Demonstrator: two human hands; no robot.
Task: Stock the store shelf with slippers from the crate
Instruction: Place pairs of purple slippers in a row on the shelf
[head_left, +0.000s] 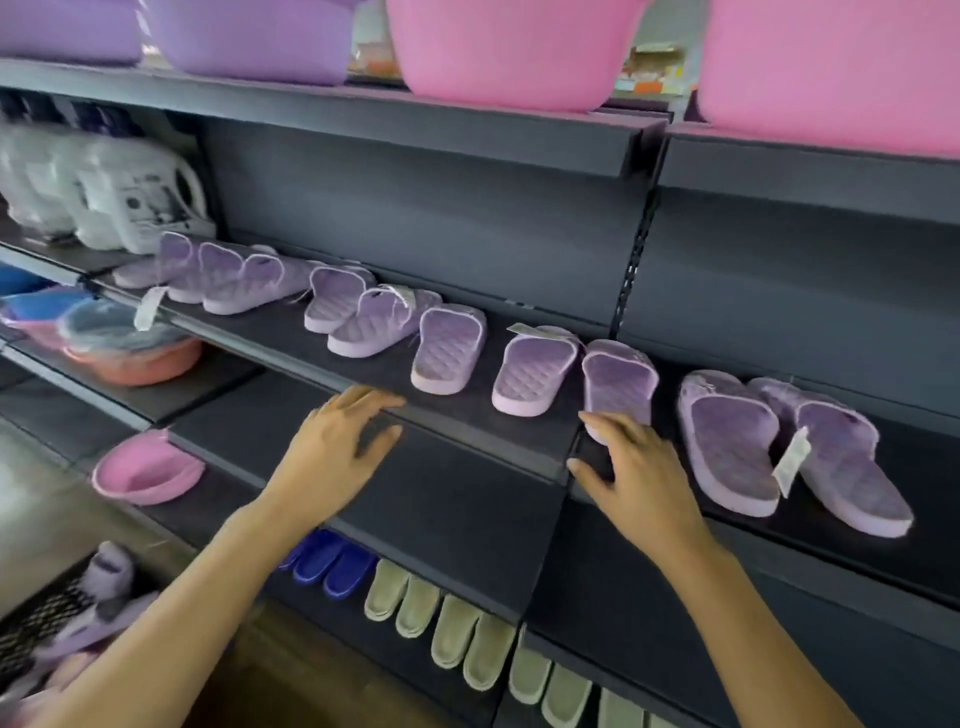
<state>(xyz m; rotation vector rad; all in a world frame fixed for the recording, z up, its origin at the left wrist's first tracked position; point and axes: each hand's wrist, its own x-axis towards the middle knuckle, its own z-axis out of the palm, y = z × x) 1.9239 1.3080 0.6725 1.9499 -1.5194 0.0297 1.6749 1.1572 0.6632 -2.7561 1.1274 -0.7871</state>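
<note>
Couple of lilac slippers (111, 571) down in the black crate (41, 623), way low and left of the middle shelf (483, 415). Pink basin (148, 470) one level under that shelf, left end. Whole row of matching slippers (449, 348) lined up along the shelf itself. Left hand (337, 441) on the shelf's front lip, fingers spread and loose, gripping nothing. Blue slippers (327, 566) and beige slippers (457, 629) two levels under it. Right hand (634, 467) further along the lip, relaxed, fingertips just touching the heel of the nearest slipper (618, 379). Tagged pair (727, 441) at the shelf's right end.
</note>
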